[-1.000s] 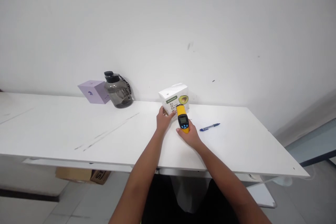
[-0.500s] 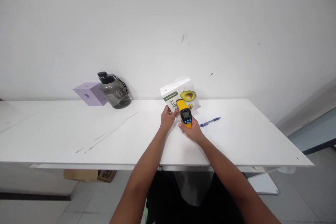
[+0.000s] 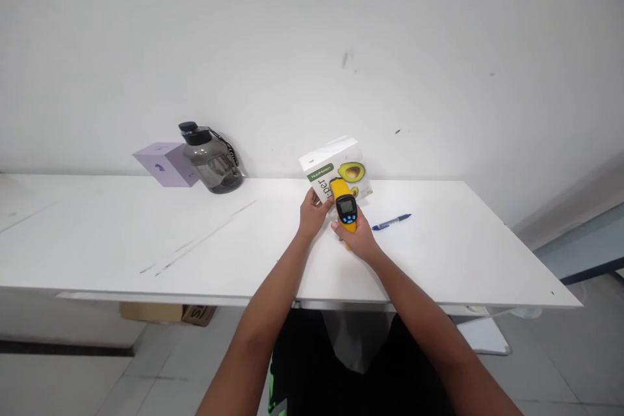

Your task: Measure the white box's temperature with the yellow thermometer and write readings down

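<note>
A white box (image 3: 362, 186) printed with avocados and a green label is tilted above the table. My left hand (image 3: 314, 213) grips its lower left corner, closed round it. In my right hand (image 3: 363, 236) is a yellow and black infrared thermometer (image 3: 347, 208) with a small grey screen and blue buttons. The thermometer's front end covers part of the box's printed face; whether the two touch I cannot tell. Just right of my right hand lies a blue pen (image 3: 392, 221).
At the back left of the white table (image 3: 234, 253) a grey jug-like bottle (image 3: 213, 162) with a black lid stands beside a lilac box (image 3: 166, 164). The wall (image 3: 312, 45) rises behind. Below the table is a cardboard box (image 3: 151, 312).
The view has shifted slightly, so the table's items sit a little higher in the picture. Both hands keep their holds on the box and the infrared thermometer.
</note>
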`<state>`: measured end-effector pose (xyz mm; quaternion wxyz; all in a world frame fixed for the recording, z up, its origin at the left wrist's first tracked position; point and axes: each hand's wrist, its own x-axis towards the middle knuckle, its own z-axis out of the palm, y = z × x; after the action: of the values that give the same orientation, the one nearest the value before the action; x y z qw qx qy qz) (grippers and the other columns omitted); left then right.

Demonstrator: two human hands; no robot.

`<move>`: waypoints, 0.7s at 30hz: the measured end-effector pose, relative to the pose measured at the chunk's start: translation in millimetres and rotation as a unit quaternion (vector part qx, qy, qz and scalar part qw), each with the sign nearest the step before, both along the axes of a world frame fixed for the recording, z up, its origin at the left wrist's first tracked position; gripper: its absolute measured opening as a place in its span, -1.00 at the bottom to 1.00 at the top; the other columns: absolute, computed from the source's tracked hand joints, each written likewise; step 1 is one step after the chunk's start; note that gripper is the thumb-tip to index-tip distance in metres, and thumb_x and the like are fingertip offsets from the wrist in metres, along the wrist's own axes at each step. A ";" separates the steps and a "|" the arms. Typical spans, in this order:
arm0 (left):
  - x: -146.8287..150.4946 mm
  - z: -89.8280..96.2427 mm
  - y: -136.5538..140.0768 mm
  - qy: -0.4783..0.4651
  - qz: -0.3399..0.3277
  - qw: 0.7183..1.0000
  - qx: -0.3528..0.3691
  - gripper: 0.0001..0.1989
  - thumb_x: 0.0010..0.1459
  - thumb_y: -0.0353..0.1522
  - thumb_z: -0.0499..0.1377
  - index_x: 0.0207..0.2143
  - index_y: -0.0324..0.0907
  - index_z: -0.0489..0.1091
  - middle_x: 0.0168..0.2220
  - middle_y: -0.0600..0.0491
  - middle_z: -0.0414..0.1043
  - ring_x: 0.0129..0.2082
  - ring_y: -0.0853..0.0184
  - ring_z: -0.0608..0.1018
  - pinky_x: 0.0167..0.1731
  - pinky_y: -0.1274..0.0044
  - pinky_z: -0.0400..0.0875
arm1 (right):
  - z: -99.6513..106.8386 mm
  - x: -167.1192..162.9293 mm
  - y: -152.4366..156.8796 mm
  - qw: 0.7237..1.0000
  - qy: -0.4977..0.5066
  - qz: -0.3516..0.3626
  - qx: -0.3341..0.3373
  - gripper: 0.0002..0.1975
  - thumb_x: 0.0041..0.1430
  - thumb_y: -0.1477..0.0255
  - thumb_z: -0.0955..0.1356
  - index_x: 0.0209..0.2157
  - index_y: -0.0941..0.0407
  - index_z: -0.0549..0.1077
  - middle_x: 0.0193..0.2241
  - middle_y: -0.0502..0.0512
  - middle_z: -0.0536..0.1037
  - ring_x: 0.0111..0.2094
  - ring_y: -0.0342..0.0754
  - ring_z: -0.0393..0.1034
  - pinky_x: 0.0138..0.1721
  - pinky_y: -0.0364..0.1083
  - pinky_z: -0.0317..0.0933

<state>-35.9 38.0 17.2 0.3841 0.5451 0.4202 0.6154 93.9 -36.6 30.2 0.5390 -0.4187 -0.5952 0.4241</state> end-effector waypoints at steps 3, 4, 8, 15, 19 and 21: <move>-1.2 1.4 -0.1 0.008 0.031 1.000 -0.003 -0.48 -0.08 -0.23 0.33 -0.06 -0.14 0.29 -0.04 -0.06 0.45 -0.06 0.25 0.52 -0.07 0.42 0.42 | 1.3 -1.8 -0.6 0.999 -0.002 -0.036 -0.002 -0.49 0.00 0.20 0.40 -0.03 0.06 0.26 -0.40 -0.01 0.41 -0.48 -0.15 0.29 -0.45 -0.12 0.29; -1.8 1.9 -0.3 0.017 0.045 0.999 -0.007 -0.48 -0.10 -0.22 0.34 -0.07 -0.13 0.30 -0.06 -0.04 0.46 -0.08 0.25 0.52 -0.09 0.43 0.43 | 1.0 -2.2 0.4 0.999 0.003 -0.052 -0.006 -0.48 0.00 0.19 0.40 -0.03 0.06 0.25 -0.40 -0.01 0.41 -0.49 -0.15 0.30 -0.47 -0.13 0.29; -4.4 4.3 -2.2 0.078 0.113 0.990 -0.022 -0.52 -0.11 -0.18 0.34 -0.14 -0.10 0.32 -0.17 0.05 0.49 -0.17 0.30 0.52 -0.20 0.50 0.43 | -1.1 -1.6 7.6 0.994 0.036 -0.098 -0.036 -0.51 0.02 0.10 0.36 -0.06 0.03 0.25 -0.40 -0.04 0.38 -0.53 -0.18 0.29 -0.56 -0.18 0.26; -3.7 8.8 -5.7 0.092 0.125 0.988 -0.007 -0.55 -0.07 -0.14 0.31 -0.15 -0.11 0.30 -0.17 0.05 0.47 -0.24 0.34 0.50 -0.30 0.55 0.39 | 0.5 2.2 15.3 0.986 0.046 -0.141 -0.069 -0.53 0.00 0.04 0.36 -0.15 0.03 0.29 -0.42 -0.05 0.38 -0.55 -0.19 0.29 -0.59 -0.19 0.28; -3.6 8.8 -5.9 0.099 0.126 0.987 -0.006 -0.54 -0.06 -0.14 0.30 -0.13 -0.10 0.31 -0.18 0.05 0.47 -0.23 0.32 0.50 -0.30 0.54 0.39 | 1.2 2.1 15.9 0.986 0.041 -0.145 -0.074 -0.54 0.00 0.04 0.36 -0.15 0.03 0.29 -0.43 -0.05 0.37 -0.53 -0.18 0.29 -0.60 -0.20 0.27; -3.8 8.8 -6.0 0.098 0.121 0.988 -0.006 -0.53 -0.06 -0.14 0.30 -0.12 -0.10 0.30 -0.18 0.05 0.47 -0.23 0.32 0.50 -0.29 0.54 0.39 | 1.6 1.7 15.7 0.986 0.041 -0.144 -0.074 -0.54 0.00 0.04 0.36 -0.15 0.03 0.29 -0.43 -0.05 0.37 -0.53 -0.19 0.29 -0.59 -0.20 0.28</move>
<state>-39.8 32.0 26.1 0.2670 0.5455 0.5223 0.5986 95.6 -20.9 31.8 0.5857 -0.5209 -0.4734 0.4019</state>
